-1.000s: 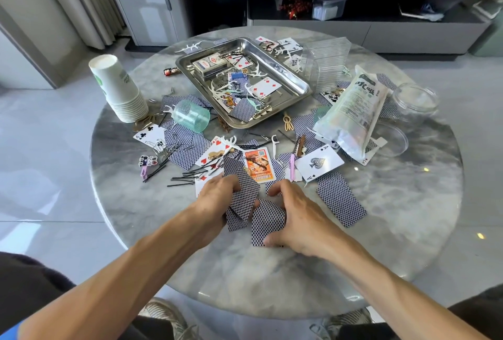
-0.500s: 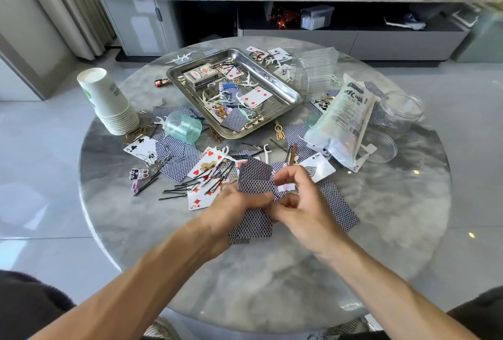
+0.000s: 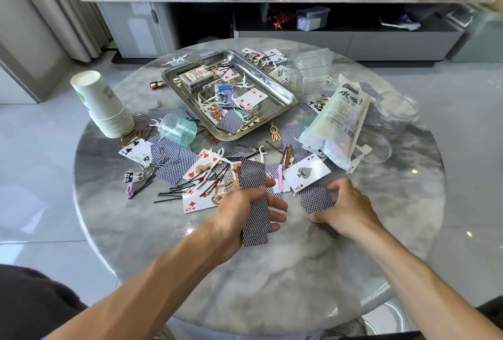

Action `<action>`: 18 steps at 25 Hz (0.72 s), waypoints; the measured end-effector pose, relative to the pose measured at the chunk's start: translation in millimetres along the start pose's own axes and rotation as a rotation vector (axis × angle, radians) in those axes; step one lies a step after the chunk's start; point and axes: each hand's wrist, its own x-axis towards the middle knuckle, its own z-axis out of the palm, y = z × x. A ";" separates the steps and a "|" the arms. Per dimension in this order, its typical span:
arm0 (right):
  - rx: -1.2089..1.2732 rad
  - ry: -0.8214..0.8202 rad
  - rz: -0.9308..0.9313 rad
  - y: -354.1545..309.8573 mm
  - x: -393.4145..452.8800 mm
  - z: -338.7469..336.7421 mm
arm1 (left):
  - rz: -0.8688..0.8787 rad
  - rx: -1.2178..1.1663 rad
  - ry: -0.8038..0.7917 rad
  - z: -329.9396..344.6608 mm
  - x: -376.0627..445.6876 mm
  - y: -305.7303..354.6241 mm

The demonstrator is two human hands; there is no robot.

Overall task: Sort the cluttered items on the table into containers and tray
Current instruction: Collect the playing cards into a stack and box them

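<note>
Gripping a blue-backed card stack (image 3: 254, 205), the left hand (image 3: 239, 210); the right hand (image 3: 345, 209) pinches tabletop cards (image 3: 317, 199).

1. Both bare forearms reach forward from the bottom edge, converging toward the middle.
2. The left hand (image 3: 239, 212) is turned thumb-up, its thumb on top and its fingers (image 3: 275, 207) extended beneath, and holds a stack of blue-backed cards (image 3: 254, 203) that stands on end across the palm.
3. The right hand (image 3: 344, 210) lies palm down, knuckles up, with fingers curled onto face-down cards (image 3: 315, 199) lying on the counter (image 3: 272, 271).
4. The two hands are level with each other, a small gap between them.
</note>
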 end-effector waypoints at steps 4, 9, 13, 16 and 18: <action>0.107 -0.042 0.042 3.4 11.0 1.3 | 0.003 0.001 0.017 -5.5 0.5 -1.1; -0.031 0.076 0.017 5.0 2.9 -0.1 | 0.027 0.022 0.039 -8.4 -0.4 -1.5; -0.030 0.064 0.045 -2.3 1.3 3.1 | 0.038 0.026 0.043 -8.9 -0.8 -2.4; 0.128 0.028 0.094 -6.4 2.5 0.4 | 0.039 0.035 0.047 -10.3 -2.3 -3.5; 0.008 0.044 0.083 -7.5 -0.3 1.4 | 0.038 0.036 0.056 -11.7 -2.3 -4.0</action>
